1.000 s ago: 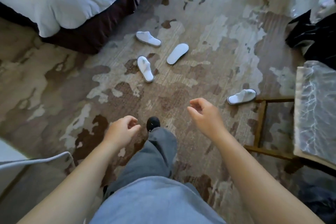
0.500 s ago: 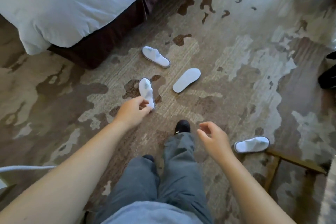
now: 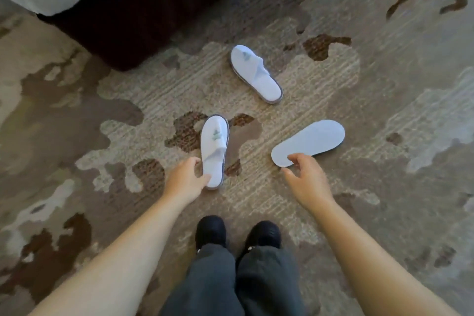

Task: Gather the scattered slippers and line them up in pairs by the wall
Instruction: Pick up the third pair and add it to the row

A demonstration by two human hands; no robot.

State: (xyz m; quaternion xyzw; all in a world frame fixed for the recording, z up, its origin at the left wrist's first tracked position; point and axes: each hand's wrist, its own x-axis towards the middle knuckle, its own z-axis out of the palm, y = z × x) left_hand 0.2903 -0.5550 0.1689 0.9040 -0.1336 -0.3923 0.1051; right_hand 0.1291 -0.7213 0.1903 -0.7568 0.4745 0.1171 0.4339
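I've stepped in: left grip pinches the near slipper, right grip spread over the upturned one at two o'clock.

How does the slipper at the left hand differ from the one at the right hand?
The slipper at the left hand lies right way up, showing its strap and a small greenish mark; the slipper at the right hand lies upside down, showing only a plain flat sole. The first points straight away from the person; the second angles up to the right. The left hand touches its heel; the right hand reaches the other's near end, open. Both are white.
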